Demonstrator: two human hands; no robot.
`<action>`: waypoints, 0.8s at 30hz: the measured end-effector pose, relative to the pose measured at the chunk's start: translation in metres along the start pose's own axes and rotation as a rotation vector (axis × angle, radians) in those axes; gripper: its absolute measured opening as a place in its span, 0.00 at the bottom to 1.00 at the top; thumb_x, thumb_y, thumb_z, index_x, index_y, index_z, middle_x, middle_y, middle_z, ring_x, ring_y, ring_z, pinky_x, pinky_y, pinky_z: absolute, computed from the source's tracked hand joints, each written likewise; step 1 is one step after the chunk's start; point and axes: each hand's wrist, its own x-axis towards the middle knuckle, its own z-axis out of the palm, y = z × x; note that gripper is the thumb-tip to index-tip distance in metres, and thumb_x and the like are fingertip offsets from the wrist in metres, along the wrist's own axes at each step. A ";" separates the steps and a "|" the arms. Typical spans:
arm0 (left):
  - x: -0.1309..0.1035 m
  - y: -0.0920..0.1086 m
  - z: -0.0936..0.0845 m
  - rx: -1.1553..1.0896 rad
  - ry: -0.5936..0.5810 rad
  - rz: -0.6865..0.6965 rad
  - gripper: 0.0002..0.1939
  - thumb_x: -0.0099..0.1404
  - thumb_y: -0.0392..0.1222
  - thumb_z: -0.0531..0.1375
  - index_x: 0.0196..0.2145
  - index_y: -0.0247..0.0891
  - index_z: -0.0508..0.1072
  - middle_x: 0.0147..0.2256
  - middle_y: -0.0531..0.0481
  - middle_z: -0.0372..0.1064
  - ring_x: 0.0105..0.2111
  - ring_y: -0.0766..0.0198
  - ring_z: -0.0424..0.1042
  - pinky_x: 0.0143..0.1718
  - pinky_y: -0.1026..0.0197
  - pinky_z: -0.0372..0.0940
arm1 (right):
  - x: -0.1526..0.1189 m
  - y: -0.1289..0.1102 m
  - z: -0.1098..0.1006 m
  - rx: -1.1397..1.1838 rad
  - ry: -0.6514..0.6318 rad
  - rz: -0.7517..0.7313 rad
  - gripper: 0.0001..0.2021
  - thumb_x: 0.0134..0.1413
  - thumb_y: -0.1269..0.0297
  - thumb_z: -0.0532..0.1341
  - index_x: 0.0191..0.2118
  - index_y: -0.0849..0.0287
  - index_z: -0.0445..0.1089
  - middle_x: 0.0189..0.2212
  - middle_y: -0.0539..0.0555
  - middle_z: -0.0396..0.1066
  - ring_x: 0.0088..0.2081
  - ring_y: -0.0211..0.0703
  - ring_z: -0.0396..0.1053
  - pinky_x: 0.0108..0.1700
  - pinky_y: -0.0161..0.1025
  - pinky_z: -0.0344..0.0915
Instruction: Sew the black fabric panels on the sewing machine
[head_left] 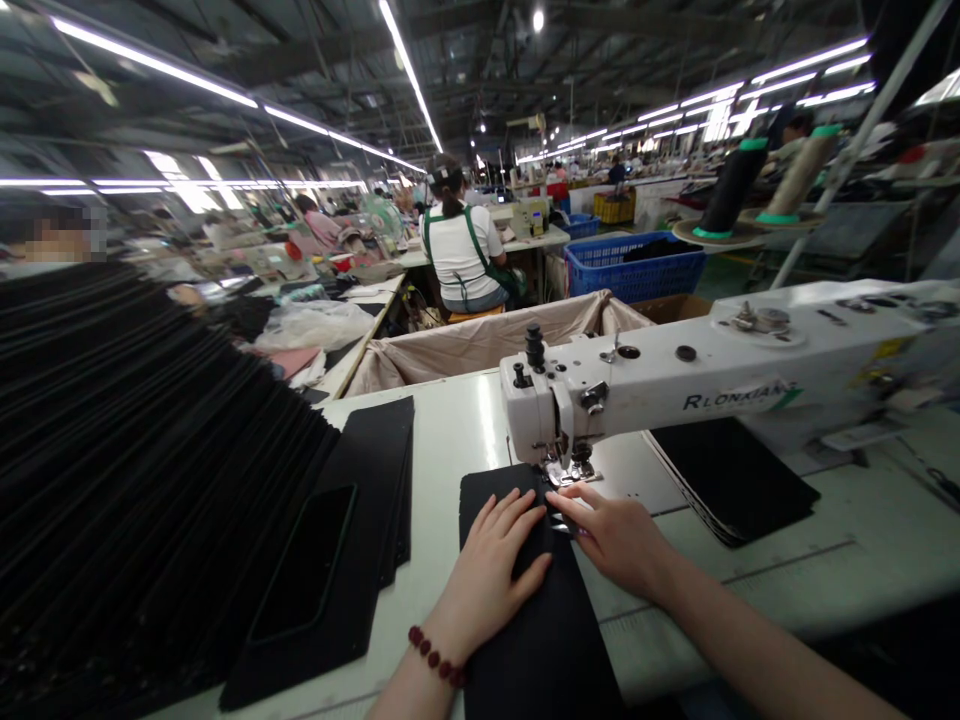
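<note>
At presser foot (581, 477), black panel (544, 645), long axis pointing away; left hand (495, 555) splayed, right hand (619, 540) gripping snips (561, 527).

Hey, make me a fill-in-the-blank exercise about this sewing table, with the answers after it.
1. The left hand rests on a panel coloured ____.
2. The hand with no bracelet at its wrist is the ____ one.
3. The head of the sewing machine is coloured mainly ____.
4. From the wearer's view, the phone lies to the ____ of both hands.

Missing words: black; right; white; left.
</note>
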 end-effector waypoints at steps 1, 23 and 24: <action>0.000 0.000 0.000 -0.001 0.004 0.002 0.24 0.66 0.45 0.56 0.59 0.49 0.58 0.62 0.52 0.53 0.63 0.56 0.51 0.64 0.44 0.47 | 0.000 0.000 0.000 0.004 0.002 -0.001 0.27 0.57 0.69 0.51 0.62 0.44 0.53 0.57 0.50 0.60 0.47 0.44 0.68 0.45 0.41 0.64; -0.001 -0.002 0.003 0.001 0.004 0.003 0.23 0.66 0.43 0.55 0.58 0.49 0.59 0.62 0.52 0.53 0.63 0.57 0.51 0.64 0.44 0.47 | 0.000 0.000 -0.002 0.008 -0.022 0.013 0.27 0.57 0.69 0.52 0.61 0.45 0.55 0.57 0.51 0.61 0.48 0.44 0.68 0.47 0.40 0.63; 0.000 -0.002 0.003 0.003 0.003 0.001 0.23 0.66 0.43 0.55 0.59 0.49 0.59 0.62 0.52 0.53 0.63 0.57 0.51 0.64 0.44 0.46 | 0.000 -0.001 -0.003 0.011 -0.021 0.014 0.27 0.57 0.69 0.52 0.61 0.45 0.55 0.57 0.51 0.61 0.48 0.44 0.68 0.47 0.40 0.63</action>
